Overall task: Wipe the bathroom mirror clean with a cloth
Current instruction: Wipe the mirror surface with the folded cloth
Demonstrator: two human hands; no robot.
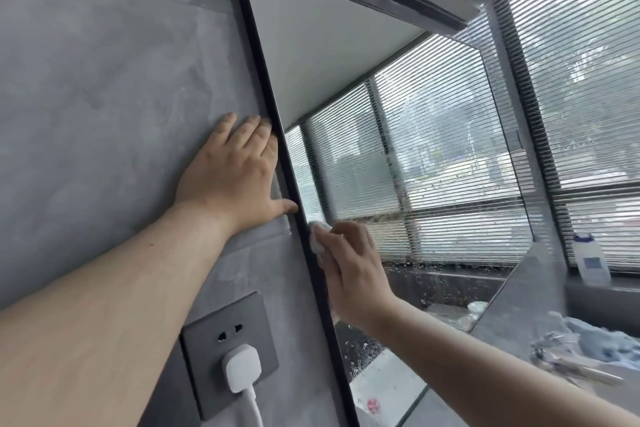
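We log the left hand [232, 174] flat on the grey wall [104, 80], fingers straight and together, thumb tip touching the black frame [263, 80] of the mirror [398, 149]. The right hand [349, 274] sits just below and to the right of it, fingers curled over a small white cloth [318, 234] and pressing it to the glass at the mirror's left edge, right beside the frame. The two hands are close but apart, with the frame between them. The cloth shows only at the fingertips; the hand covers the rest. We see droplets and spatter across the lower glass, to the right of and below the cloth. One container is noted: a white bottle [590, 260] with a blue label, upright on the ledge by the window blinds [588, 80], well apart from both hands; we cannot tell its contents. Below the left forearm, a white plug [241, 366] sits in a dark wall socket [207, 340]. A crumpled blue heap [595, 340] lies at lower right.
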